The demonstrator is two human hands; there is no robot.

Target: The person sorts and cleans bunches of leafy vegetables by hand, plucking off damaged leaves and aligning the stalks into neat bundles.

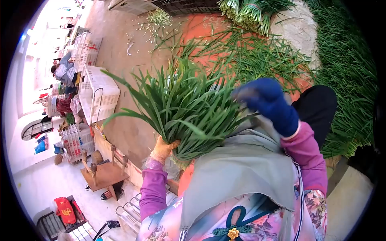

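A large bunch of garlic chives (185, 108) fans out in front of my lap, its leaf tips spread away from me. My left hand (164, 149), in an orange-yellow glove, is closed around the lower left part of the bunch. At the right side of the leaves is my right hand (267, 102), in a dark blue glove. Motion blurs its fingers, and whether they touch the leaves cannot be made out. A grey apron (241, 172) covers my lap, just below the bunch.
Loose leaves (265, 60) litter an orange sheet (197, 28) ahead. Tied bundles (253, 14) lie at the top, beside a dark crate (185, 6). A long pile of chives (345, 72) runs along the right. White crates (98, 92), an upturned stool (105, 174) and another person (66, 72) are at left.
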